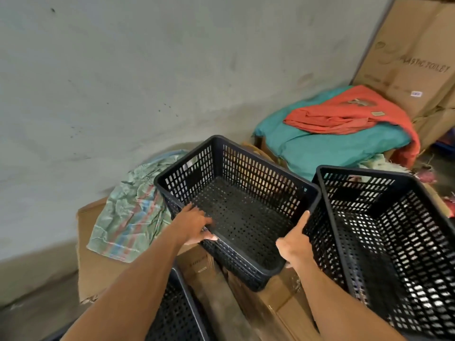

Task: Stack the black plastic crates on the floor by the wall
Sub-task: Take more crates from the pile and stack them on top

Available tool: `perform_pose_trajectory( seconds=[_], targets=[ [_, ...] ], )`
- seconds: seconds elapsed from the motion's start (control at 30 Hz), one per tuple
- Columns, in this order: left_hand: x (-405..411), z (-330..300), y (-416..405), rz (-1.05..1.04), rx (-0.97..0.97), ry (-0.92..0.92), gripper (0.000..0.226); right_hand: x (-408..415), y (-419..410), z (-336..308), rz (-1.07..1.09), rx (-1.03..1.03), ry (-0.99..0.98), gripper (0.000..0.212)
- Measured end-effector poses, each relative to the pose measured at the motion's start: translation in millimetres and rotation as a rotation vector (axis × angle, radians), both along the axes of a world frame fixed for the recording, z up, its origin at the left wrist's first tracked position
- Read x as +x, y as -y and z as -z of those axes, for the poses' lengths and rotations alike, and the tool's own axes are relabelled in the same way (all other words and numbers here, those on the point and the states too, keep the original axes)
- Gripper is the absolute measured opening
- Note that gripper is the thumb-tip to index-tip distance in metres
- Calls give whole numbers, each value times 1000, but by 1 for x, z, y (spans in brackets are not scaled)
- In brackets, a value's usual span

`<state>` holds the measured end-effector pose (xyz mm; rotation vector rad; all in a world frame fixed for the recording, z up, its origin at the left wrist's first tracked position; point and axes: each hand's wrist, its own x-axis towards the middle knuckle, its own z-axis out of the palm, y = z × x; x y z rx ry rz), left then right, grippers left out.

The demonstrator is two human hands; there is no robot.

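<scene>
Both hands grasp a tilted black crate (236, 207) above flattened cardboard (98, 271): left hand (194, 227) on its near-left rim, right hand (294, 244) at its near-right corner. A second crate (394, 232) touches its right side; cloths (332, 141) and a box (413, 60) printed "PLASTIC TOILET" lie beyond

Concrete floor (29, 313) visible at 8 o'clock, meeting grey wall (123, 70). Flattened cardboard (98, 274) lies on it near centre-left, a crumpled striped cloth (128, 217) over that. At 2 o'clock, a heap of teal cloth (332, 148) and orange cloth (349, 114). Stacked cardboard boxes (406, 70) at 1 o'clock.
</scene>
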<state>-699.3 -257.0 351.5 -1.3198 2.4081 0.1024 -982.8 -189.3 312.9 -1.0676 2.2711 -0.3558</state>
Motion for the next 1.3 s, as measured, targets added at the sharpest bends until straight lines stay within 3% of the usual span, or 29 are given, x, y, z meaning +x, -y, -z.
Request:
perform_pose_trajectory(
  seconds=[0.1,0.23,0.43,0.6,0.7,0.77,0.83,0.9,1.03,1.17,1.3],
  targets=[
    [-3,-1,2,76,-73,28,56,-2,8,-4,83,-68,37,114],
    [-14,-12,-3,197,-179,11,49,-21,24,-20,87,-129,-58,97],
    [-21,-4,-43,214,-155,7,68,-27,30,-18,-72,-168,-128,93],
    [-16,15,-54,28,87,-152,63,-25,30,4,-200,-109,-241,96],
    [3,6,-36,-67,262,-259,77,-29,37,6,-204,-120,-252,95],
    [28,3,-16,-144,153,-267,81,-30,39,8,-195,-137,-259,94],
    [56,4,10,-254,-88,-228,79,-31,41,9,-201,-149,-268,93],
    [83,7,34,-457,-242,-170,82,-35,46,12,-226,-155,-282,92],
    [111,7,51,-801,-154,-213,94,-48,66,12,-297,-174,-322,92],
    [107,24,48,-855,-139,-317,86,-55,85,10,-333,-170,-322,91],
    [99,19,53,-878,-211,-287,88,-59,96,12,-320,-120,-326,94]
  ],
)
